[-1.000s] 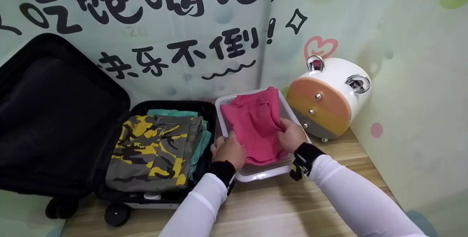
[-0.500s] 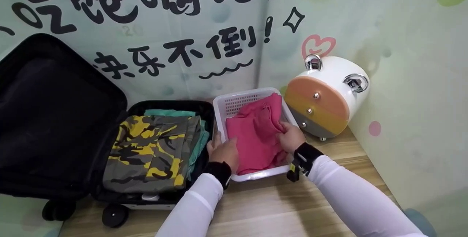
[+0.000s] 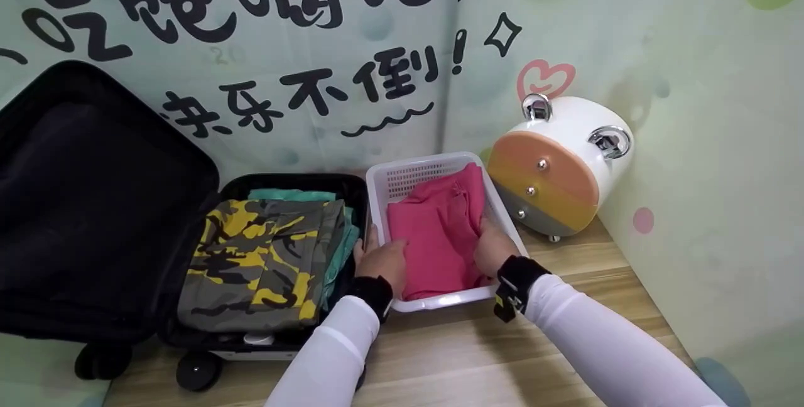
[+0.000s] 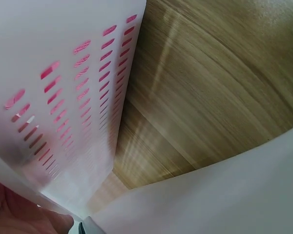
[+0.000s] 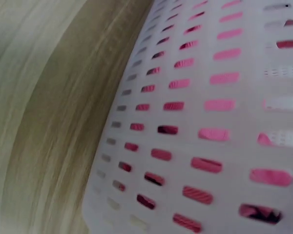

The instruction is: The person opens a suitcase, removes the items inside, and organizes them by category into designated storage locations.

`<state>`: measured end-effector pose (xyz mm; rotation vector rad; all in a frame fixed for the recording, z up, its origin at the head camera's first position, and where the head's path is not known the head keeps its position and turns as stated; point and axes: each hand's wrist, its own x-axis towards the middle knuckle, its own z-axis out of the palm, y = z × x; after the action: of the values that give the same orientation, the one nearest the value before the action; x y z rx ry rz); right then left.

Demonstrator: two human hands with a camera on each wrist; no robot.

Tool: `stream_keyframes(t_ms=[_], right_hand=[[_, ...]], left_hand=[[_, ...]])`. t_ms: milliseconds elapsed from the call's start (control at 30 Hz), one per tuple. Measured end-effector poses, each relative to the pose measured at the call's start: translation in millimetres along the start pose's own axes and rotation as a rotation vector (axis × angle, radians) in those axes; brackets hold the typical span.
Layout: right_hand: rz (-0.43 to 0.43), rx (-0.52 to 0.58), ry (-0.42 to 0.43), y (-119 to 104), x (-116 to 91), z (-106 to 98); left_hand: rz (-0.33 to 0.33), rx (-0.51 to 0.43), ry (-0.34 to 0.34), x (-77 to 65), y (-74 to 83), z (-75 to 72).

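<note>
A folded pink garment (image 3: 433, 237) lies inside a white perforated plastic basket (image 3: 445, 300). At the basket's left rim is my left hand (image 3: 384, 264), thumb and forefinger pointing away from me; the thumb side touches the cloth. In the left wrist view, part of that hand (image 4: 24, 214) shows beside the rim. My right hand (image 3: 494, 249) reaches inside the right wall, against the garment's right edge, its fingertips hidden. Pink cloth (image 5: 219, 105) shows through the wall's slots in the right wrist view, where no hand is visible.
Left of the basket stands an open black suitcase (image 3: 113, 193) with folded camouflage clothing (image 3: 257, 262) over teal cloth (image 3: 342, 250). A white container with a striped front (image 3: 559, 174) stands at right. All rest on a wooden surface (image 3: 440, 357) before a printed backdrop.
The pink garment has come down lower and nearer inside the basket, baring the slotted back wall. My left hand has shifted slightly left to the rim; my right hand has sunk deeper along the right side.
</note>
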<state>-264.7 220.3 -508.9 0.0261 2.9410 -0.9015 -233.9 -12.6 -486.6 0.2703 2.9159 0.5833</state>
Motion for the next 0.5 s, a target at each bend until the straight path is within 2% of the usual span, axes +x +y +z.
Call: stream_keyframes(t_ms=[167, 333, 500], right_hand=[[0.011, -0.009, -0.008, -7, -1, -1], [0.012, -0.069, -0.038, -17, -4, -2], [0.006, -0.113, -0.043, -19, -4, -4]], left_hand=[[-0.001, -0.007, -0.008, -0.1, -1.6, -2.1], [-0.014, -0.006, -0.031, 1.2, -3.8, -5.5], [0.002, -0.028, -0.046, 1.2, -6.1, -9.1]])
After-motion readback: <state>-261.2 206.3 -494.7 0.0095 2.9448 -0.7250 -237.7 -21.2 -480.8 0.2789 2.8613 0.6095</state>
